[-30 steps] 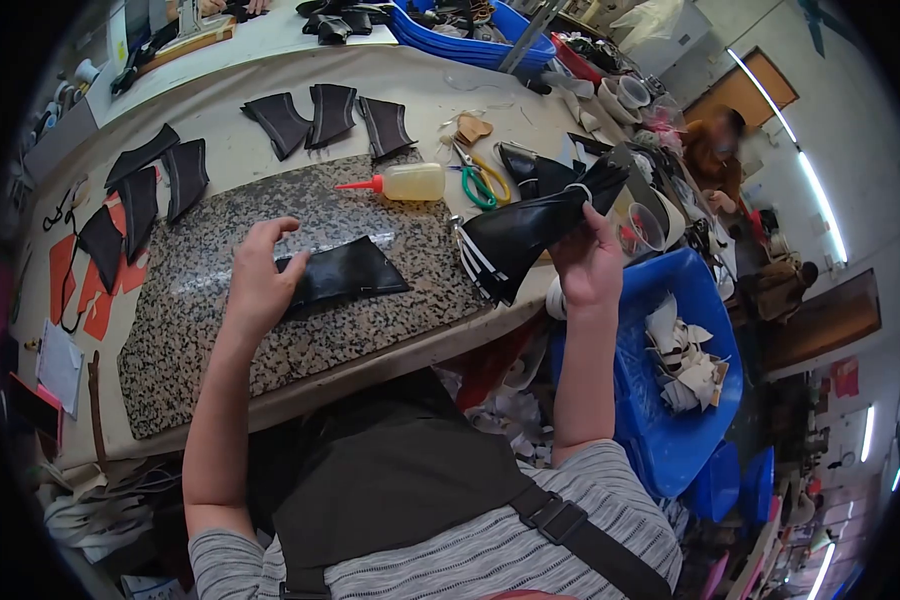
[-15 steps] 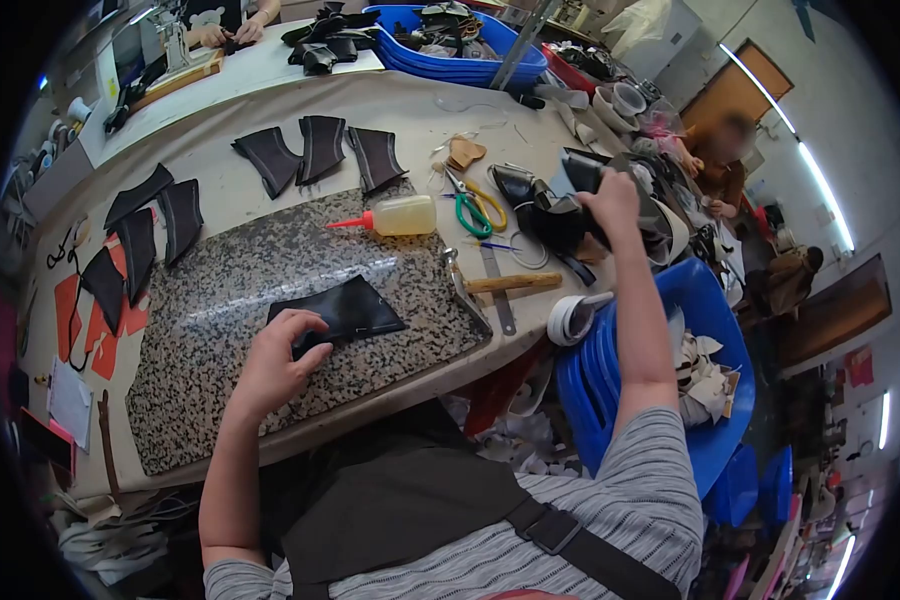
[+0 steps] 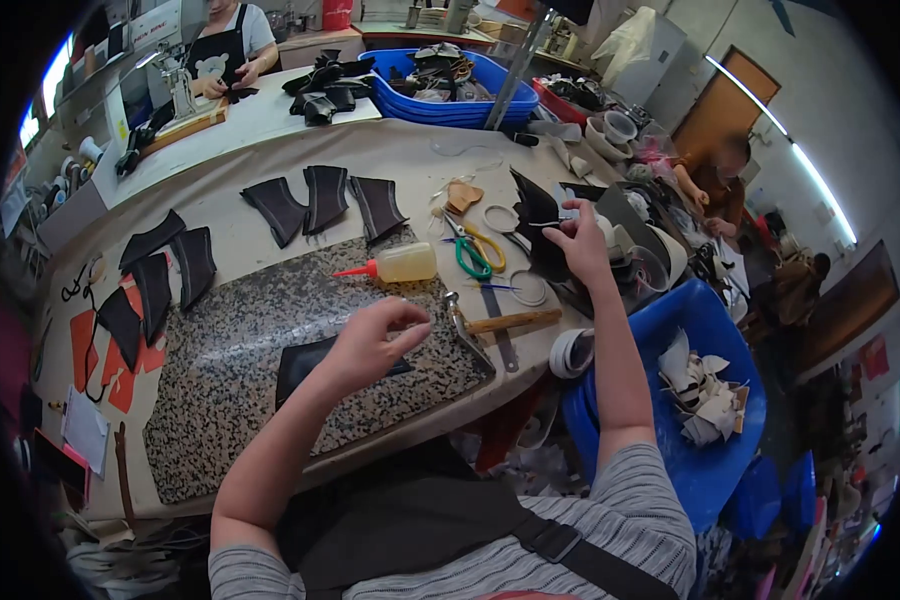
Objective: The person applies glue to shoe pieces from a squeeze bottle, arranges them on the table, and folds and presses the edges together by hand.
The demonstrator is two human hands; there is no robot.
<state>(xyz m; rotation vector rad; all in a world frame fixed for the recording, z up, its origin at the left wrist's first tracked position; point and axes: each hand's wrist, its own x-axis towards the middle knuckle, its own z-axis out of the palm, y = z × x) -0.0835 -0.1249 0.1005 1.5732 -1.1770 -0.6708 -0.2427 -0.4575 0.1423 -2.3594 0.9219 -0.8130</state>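
My left hand [image 3: 375,342] hovers over the granite slab [image 3: 220,420], fingers loosely curled and thumb apart, with nothing between them. Partly hidden beneath it, a black leather piece [image 3: 300,368] lies flat on the slab. My right hand [image 3: 582,245] is out at the right side of the table, thumb and fingers at the edge of another black leather piece [image 3: 532,205] with a pointed upper corner. A small white strip shows beside that thumb. Near the slab's back edge lies a glue bottle [image 3: 406,263] with a red nozzle; a hammer [image 3: 510,321] rests at its right corner.
Green- and yellow-handled scissors [image 3: 478,255] and a metal ruler [image 3: 500,330] lie between slab and pile. Several dark cut pieces [image 3: 325,200] sit along the back and left. A blue tub [image 3: 710,480] with scraps stands at right. Two people work farther off.
My left hand has lifted off the leather piece on the slab and moved right. My right hand has come down and left from the pile, and the black pieces there have shifted.
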